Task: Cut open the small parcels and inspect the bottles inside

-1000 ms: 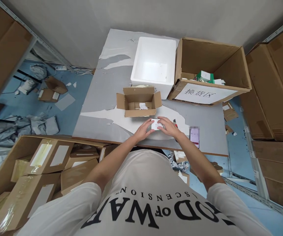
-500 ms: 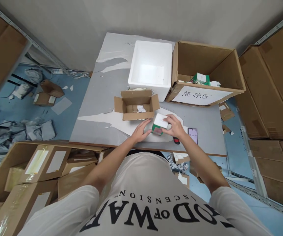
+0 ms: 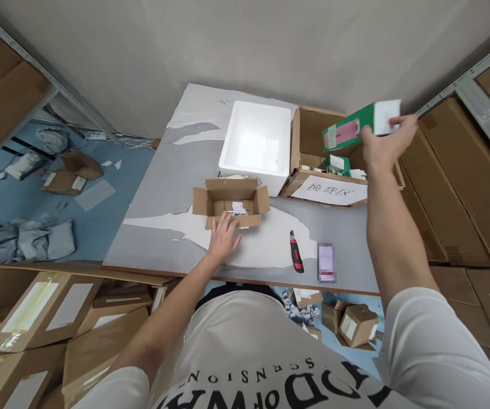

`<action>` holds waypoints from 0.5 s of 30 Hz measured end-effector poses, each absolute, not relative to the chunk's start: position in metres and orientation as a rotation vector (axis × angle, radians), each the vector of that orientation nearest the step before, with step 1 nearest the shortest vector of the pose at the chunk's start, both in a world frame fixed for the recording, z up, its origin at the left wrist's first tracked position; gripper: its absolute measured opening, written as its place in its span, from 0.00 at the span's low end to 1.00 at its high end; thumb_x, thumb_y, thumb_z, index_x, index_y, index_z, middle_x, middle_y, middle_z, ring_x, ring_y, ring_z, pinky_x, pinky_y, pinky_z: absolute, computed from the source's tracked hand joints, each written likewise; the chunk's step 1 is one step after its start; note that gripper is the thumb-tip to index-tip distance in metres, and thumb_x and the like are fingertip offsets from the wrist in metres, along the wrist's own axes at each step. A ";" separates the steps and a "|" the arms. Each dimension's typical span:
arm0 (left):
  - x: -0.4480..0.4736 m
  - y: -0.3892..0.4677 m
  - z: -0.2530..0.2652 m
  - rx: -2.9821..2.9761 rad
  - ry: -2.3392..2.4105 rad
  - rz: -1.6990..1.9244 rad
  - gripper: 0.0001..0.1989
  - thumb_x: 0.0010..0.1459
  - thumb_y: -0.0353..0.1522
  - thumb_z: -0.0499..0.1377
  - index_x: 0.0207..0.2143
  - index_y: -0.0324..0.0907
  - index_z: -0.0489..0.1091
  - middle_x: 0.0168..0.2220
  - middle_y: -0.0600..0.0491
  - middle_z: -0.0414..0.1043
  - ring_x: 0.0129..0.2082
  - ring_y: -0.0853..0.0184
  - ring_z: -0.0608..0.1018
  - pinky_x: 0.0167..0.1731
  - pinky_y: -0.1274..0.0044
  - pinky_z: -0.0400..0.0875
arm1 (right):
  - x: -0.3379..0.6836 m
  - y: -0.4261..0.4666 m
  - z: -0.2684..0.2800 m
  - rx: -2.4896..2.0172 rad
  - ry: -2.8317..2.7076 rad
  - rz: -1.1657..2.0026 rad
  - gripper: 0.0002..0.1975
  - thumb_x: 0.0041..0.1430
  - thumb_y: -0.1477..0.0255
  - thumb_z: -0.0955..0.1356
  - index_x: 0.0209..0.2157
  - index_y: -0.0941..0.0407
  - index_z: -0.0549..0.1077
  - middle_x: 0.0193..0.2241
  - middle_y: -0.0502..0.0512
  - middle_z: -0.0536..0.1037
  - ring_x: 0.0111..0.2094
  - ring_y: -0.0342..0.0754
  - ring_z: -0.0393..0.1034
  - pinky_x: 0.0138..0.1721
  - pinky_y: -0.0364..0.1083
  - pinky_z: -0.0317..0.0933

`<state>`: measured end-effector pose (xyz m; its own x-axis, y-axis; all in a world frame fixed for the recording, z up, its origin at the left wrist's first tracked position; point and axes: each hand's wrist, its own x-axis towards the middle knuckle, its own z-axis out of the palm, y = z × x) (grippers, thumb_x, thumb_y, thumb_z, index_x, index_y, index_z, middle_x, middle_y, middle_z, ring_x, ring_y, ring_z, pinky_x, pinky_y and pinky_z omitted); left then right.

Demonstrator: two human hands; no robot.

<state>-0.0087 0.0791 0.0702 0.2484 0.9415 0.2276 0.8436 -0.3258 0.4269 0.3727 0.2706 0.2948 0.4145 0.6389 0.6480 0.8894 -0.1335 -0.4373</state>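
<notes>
Gripped at its white end, a green box [image 3: 366,125] with a pink picture on its side is in my right hand [image 3: 387,142]. It hangs tilted over the large cardboard carton [image 3: 296,150], which has a handwritten white label on its front and green-and-white boxes [image 3: 338,165] inside. My left hand [image 3: 224,236] rests at the near edge of a small open cardboard box [image 3: 251,221], fingers spread over its front flap. A crumpled white paper [image 3: 239,208] lies inside that small box.
A white foam box [image 3: 255,136] stands left of the carton. A black-and-red utility knife [image 3: 296,253] and a phone [image 3: 326,262] lie near the table's front edge. Taped parcels [image 3: 32,307] fill a big carton at lower left. Stacked cartons [image 3: 449,187] line the right side.
My right hand has lifted the green box from the table up and right, over the large carton. My left hand has left it and moved to the small cardboard box, uncovering the knife.
</notes>
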 end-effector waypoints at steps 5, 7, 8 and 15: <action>-0.010 0.079 0.062 2.306 1.713 0.460 0.26 0.57 0.35 0.55 0.59 0.42 0.60 0.64 0.40 0.55 0.66 0.46 0.54 0.60 0.47 0.46 | 0.364 0.317 0.220 -2.213 -1.268 -0.098 0.22 0.53 0.65 0.69 0.47 0.56 0.60 0.47 0.64 0.63 0.46 0.55 0.65 0.48 0.54 0.58; -0.012 0.079 0.059 2.295 1.729 0.406 0.28 0.57 0.36 0.55 0.60 0.42 0.59 0.65 0.40 0.54 0.65 0.46 0.55 0.60 0.47 0.47 | 0.364 0.328 0.196 -2.282 -1.247 -0.024 0.23 0.54 0.64 0.68 0.48 0.55 0.59 0.48 0.65 0.62 0.45 0.55 0.67 0.48 0.53 0.59; -0.013 0.079 0.057 2.293 1.733 0.380 0.29 0.57 0.36 0.55 0.61 0.42 0.58 0.65 0.40 0.54 0.65 0.46 0.55 0.60 0.47 0.47 | 0.364 0.333 0.186 -2.307 -1.243 0.011 0.24 0.53 0.64 0.69 0.49 0.56 0.59 0.49 0.65 0.62 0.45 0.55 0.67 0.48 0.53 0.59; -0.018 0.077 0.052 2.264 1.754 0.284 0.30 0.56 0.33 0.55 0.61 0.42 0.57 0.64 0.40 0.55 0.65 0.47 0.55 0.60 0.49 0.49 | 0.371 0.361 0.152 -2.586 -1.424 0.236 0.33 0.46 0.57 0.72 0.50 0.58 0.62 0.49 0.71 0.66 0.49 0.61 0.66 0.47 0.56 0.61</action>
